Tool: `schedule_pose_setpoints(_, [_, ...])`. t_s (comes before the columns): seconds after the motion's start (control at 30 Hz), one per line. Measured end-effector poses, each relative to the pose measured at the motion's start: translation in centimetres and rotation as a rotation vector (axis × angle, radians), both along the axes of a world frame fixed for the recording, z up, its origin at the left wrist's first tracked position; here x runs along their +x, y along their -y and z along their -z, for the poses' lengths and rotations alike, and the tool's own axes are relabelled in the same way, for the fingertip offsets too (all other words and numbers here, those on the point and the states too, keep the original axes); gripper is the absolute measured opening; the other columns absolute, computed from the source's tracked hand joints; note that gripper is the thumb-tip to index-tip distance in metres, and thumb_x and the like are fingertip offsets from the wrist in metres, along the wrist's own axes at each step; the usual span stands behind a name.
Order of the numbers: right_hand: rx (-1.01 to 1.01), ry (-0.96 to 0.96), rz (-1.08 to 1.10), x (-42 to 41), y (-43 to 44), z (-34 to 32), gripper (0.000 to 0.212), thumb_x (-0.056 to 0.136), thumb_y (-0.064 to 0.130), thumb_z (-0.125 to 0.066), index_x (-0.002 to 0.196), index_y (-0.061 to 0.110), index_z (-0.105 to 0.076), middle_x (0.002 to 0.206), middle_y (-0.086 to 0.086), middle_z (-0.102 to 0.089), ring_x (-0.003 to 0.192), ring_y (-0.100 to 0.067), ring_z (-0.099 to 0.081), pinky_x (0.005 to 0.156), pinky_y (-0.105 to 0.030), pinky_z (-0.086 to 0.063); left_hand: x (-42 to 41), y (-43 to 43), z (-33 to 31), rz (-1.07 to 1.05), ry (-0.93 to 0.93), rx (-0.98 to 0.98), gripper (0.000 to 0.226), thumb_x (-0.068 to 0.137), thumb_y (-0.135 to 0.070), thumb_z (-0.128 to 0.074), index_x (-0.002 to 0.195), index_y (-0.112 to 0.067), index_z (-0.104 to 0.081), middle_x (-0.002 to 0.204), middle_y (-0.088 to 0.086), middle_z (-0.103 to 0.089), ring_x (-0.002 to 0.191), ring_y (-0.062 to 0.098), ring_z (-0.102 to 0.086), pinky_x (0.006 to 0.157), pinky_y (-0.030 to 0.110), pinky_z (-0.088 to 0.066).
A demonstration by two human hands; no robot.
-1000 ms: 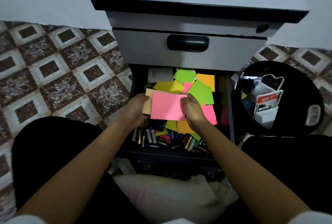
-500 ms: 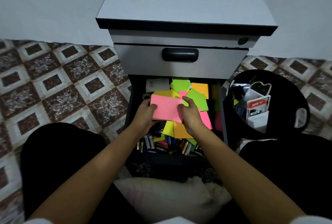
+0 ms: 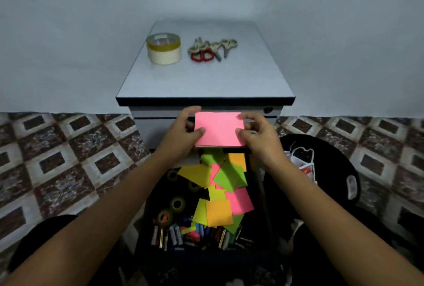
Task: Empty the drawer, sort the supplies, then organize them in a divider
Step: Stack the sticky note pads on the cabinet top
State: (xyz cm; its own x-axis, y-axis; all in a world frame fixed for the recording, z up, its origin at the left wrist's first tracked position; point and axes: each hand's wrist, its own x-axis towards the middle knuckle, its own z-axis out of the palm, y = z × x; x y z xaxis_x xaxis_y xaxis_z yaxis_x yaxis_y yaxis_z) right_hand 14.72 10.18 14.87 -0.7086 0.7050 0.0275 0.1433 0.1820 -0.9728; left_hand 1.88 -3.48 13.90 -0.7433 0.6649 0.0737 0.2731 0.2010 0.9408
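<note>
A stack of sticky notes with a pink top sheet [image 3: 218, 128] hangs in front of the cabinet's upper drawers, above the open bottom drawer [image 3: 146, 221]. My left hand [image 3: 181, 133] grips its left edge and my right hand [image 3: 258, 135] grips its right edge, thumbs on top. The drawer below holds loose yellow, green, orange and pink notes [image 3: 220, 194], small tape rolls [image 3: 177, 203] and several batteries and pens [image 3: 195, 235] along its front.
On the cabinet top [image 3: 206, 79] stand a wide tape roll [image 3: 163, 48] and red-handled scissors with rubber bands [image 3: 211, 49]. A black bin [image 3: 330, 171] with packaging sits to the right of the drawer. Patterned floor tiles lie on both sides.
Both hands lifted the pink-topped stack up out of the drawer to the level of the cabinet's top edge. The view tilted up, so the cabinet top now shows.
</note>
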Motion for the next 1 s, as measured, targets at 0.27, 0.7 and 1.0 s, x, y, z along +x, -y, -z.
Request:
schedule_pose_setpoints(0.27, [0.204,0.070,0.099,-2.4,-6.3,-6.8,0.021,0.086,0.009,-0.060,0.104,0.018,-0.065,0.098,-0.004,-0.060,0.085,-0.024,-0.062,0.076,-0.041,-0.055,-2.2,-6.3,-8.0,0.086,-0.192,-0.102,0.026,0.089,-0.003,-0.054,0.112,-0.015,-0.059,0.064,0.000,-0.044,0.056,0.013,-0.049,0.066,0.029,-0.047])
schedule_pose_setpoints(0.7, [0.397,0.316,0.142,-7.9,-15.2,-8.4,0.033,0.084,-0.001,-0.055,0.114,0.009,-0.066,0.121,-0.011,-0.062,0.112,-0.023,-0.056,0.097,-0.024,-0.042,-6.4,-16.9,-8.3,0.027,-0.309,-0.276,0.034,0.084,-0.003,-0.053,0.116,-0.012,-0.062,0.119,0.012,-0.060,0.088,0.021,-0.056,0.061,0.019,-0.040])
schedule_pose_setpoints(1.0, [0.499,0.392,0.160,-9.2,-17.7,-6.9,0.031,0.086,0.004,-0.055,0.114,0.010,-0.067,0.119,-0.011,-0.063,0.111,-0.023,-0.056,0.084,-0.017,-0.036,-8.5,-19.6,-7.4,0.065,-0.495,-0.378,0.033,0.086,-0.010,-0.057,0.117,-0.013,-0.064,0.122,0.009,-0.061,0.110,0.022,-0.056,0.077,0.019,-0.035])
